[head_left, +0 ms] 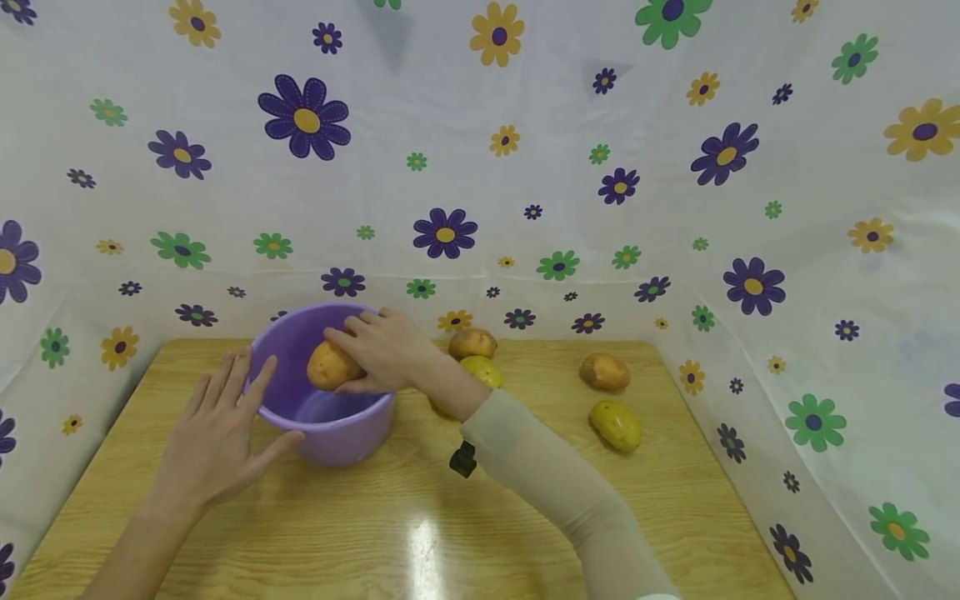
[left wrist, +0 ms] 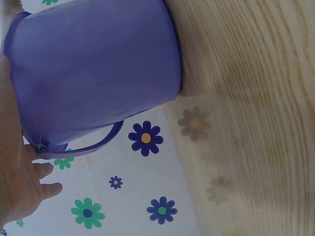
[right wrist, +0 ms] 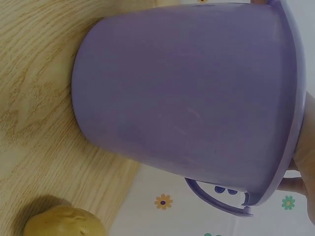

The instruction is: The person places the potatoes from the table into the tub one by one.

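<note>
A purple bucket [head_left: 348,442] stands on the left part of the wooden table. My right hand [head_left: 393,350] reaches over its mouth and grips a tan potato [head_left: 330,367] there, above the bucket's inside. The potato is out of sight in both wrist views. With fingers spread, my left hand [head_left: 213,442] lies at the bucket's left rim. In the left wrist view, the left hand [left wrist: 17,182] is beside the rim near the hinge of the purple handle [left wrist: 93,147]. From the right wrist, the bucket wall [right wrist: 187,98] hides much of the right hand [right wrist: 306,162].
Right of the bucket are a potato [head_left: 472,343] and a yellow-green oval fruit [head_left: 482,369], partly behind my right forearm. Farther right lie another potato [head_left: 604,372] and a yellow-green fruit [head_left: 617,426]. A flowered white sheet [head_left: 525,183] encloses the table [head_left: 360,533] at the back and sides.
</note>
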Tool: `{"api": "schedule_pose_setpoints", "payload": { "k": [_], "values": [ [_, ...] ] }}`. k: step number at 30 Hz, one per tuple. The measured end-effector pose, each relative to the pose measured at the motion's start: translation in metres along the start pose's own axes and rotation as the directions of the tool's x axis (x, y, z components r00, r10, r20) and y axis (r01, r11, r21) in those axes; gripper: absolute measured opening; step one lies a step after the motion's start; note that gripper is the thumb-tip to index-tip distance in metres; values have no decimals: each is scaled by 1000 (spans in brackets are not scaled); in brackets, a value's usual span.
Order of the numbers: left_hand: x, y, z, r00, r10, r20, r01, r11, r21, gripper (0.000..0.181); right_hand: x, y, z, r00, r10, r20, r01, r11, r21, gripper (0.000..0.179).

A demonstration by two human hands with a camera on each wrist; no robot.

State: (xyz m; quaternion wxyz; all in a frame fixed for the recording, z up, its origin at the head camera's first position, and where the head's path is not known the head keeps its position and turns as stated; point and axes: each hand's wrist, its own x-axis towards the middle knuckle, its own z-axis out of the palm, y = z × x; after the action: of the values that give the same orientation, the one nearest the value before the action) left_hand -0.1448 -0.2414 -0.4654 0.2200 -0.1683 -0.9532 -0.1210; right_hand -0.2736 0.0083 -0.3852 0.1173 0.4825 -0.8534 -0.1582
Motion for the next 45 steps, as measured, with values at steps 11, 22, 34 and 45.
{"api": "schedule_pose_setpoints", "payload": {
  "k": [11,22,34,45],
  "values": [
    [-1,-1,1,1000,1,-8,-1,1000,1,104,0,2,-3,1000,-5,7,5,1000,16,90],
    [0,0,0,1000,-3,0,3,1000,-6,104,-14,7,-3,998,9,-67,-6,999,43,93],
    [0,0,0,1000,-7,0,7,1000,-10,104,-37,7,-4,989,-10,-149,16,999,36,96],
    [-1,-1,1,1000,-4,5,4,1000,-1,104,-61,8,0,980,23,-200,-11,998,62,95]
  ]
}}
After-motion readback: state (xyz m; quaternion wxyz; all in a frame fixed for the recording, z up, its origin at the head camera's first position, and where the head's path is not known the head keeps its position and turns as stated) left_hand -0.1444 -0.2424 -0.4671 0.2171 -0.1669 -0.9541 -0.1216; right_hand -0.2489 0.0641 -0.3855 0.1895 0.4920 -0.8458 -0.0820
